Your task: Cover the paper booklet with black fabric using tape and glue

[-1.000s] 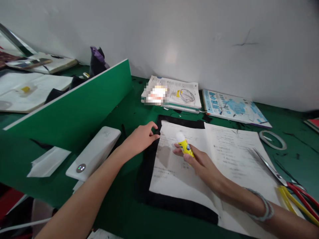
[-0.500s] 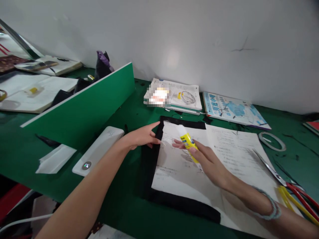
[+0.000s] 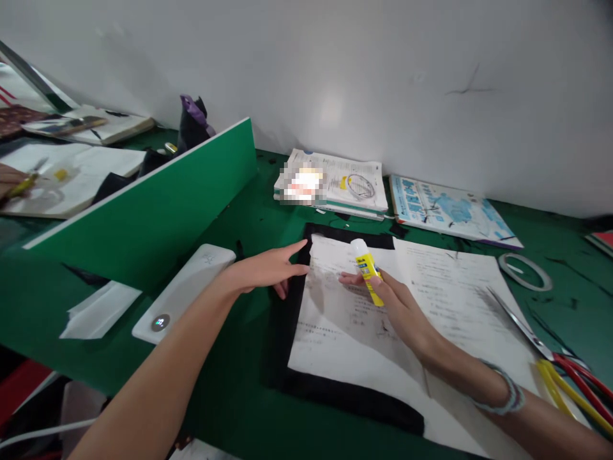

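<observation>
My right hand [image 3: 400,305] is closed around a yellow glue stick [image 3: 368,275] whose white end points up and away from me. It hovers over or rests on a printed paper sheet [image 3: 335,345]; I cannot tell which. Under the sheet lies a black cloth [image 3: 354,399], its border showing at the left, far and near sides. My left hand [image 3: 268,268] reaches to the cloth's left edge, with thumb and forefinger stretched apart and their tips at the border. Its other fingers are partly hidden beneath.
Scissors [image 3: 550,358] with red and yellow handles lie at the right beside a tape ring [image 3: 525,272]. Books [image 3: 450,207] stand along the wall. A green divider [image 3: 158,204], a white power bank [image 3: 186,291] and folded white paper [image 3: 100,310] are left. Another person's hand [image 3: 10,179] shows far left.
The glue stick in my right hand has shifted slightly right and stands more upright. My left thumb has dropped a little along the cloth edge. Another person's hand has appeared far left.
</observation>
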Available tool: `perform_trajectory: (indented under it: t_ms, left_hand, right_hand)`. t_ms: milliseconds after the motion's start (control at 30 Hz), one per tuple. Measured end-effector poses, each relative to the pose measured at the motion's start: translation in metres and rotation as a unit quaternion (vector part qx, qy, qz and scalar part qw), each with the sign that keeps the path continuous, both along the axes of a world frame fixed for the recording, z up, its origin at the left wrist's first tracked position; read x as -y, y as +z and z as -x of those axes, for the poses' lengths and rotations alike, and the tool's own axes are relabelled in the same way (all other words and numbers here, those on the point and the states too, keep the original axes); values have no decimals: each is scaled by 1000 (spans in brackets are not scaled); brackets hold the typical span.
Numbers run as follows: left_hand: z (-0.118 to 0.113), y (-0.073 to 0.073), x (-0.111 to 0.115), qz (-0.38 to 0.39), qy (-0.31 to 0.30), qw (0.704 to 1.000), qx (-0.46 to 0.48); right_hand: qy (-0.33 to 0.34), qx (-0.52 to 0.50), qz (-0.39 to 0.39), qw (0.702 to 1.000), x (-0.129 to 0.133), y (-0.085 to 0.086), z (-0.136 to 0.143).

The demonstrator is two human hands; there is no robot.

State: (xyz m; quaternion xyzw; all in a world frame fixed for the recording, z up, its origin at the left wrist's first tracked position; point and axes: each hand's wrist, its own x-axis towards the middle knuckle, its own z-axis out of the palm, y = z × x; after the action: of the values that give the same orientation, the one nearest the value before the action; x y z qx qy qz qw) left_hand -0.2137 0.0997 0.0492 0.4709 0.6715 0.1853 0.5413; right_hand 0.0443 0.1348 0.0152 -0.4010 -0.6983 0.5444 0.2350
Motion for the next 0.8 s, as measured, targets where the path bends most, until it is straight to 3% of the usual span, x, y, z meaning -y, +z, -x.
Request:
perform_trajectory:
  t_ms: [100, 167, 267, 467, 667, 800]
  left_hand:
    - [4, 3, 1, 4, -1, 998, -62]
    - [5, 3, 1, -58, 10, 984, -171]
    - [-2, 1, 0, -176, -9, 936, -304]
    - [-15, -13, -3, -315, -139, 891, -295]
    - [-2, -14, -7, -363, -187, 811, -418]
    - [-4, -7, -5, -359, -193, 811, -420]
  right_hand:
    - [-5, -14, 3, 1000, 0, -2, 1]
    - [-5, -13, 4, 1000, 0, -3, 1]
    - [-2, -6, 13, 1000, 1, -3, 2]
    - [21, -24, 4, 999, 1, 8, 0]
    - [3, -27, -17, 999, -1, 19, -9]
    - [-12, -6, -22, 1000, -2, 17, -13]
